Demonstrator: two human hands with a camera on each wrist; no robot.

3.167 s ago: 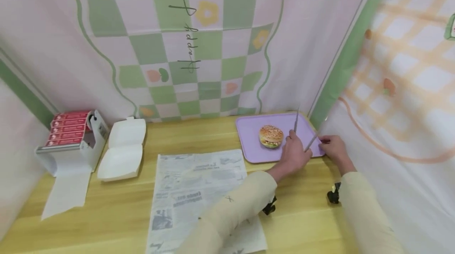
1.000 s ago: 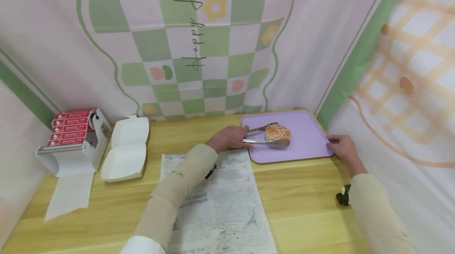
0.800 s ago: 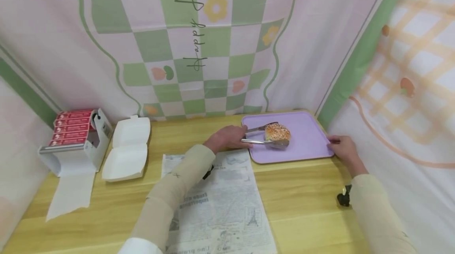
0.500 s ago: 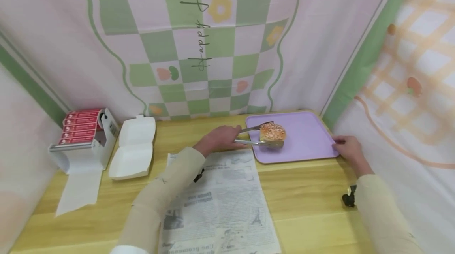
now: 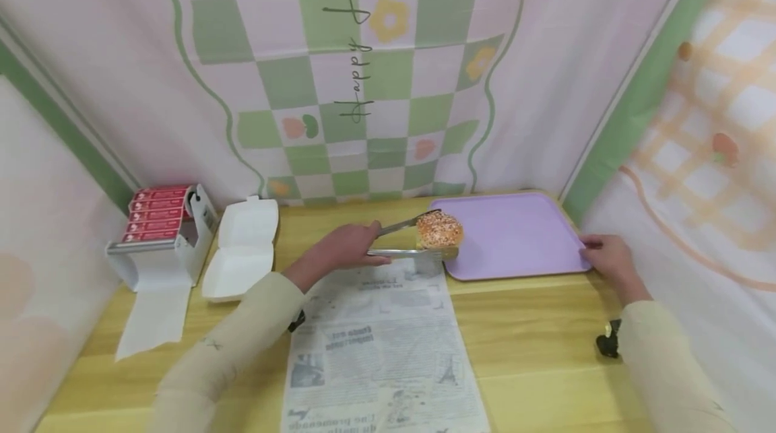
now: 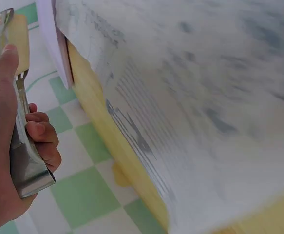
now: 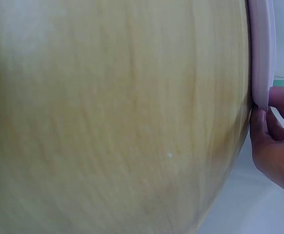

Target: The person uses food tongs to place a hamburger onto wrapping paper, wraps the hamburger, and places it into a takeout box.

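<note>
Head view: a person's left hand (image 5: 345,248) has its fingers curled around metal tongs (image 5: 397,253), whose arms clasp a sesame-topped burger (image 5: 438,229) at the left edge of a purple tray (image 5: 518,234). The right hand (image 5: 611,261) pinches the tray's right edge between thumb and fingers. Printed paper (image 5: 388,345) lies on the wooden table (image 5: 545,339); farther left sits an opened white box (image 5: 245,244).

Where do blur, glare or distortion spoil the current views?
Head: fairly even light, lettering on the backdrop readable; left wrist: newsprint sheet blurred, its print unreadable; right wrist: pale glare at upper left on the tabletop, whose edge bows, likely from the lens, with darker shading beside the right hand.
</note>
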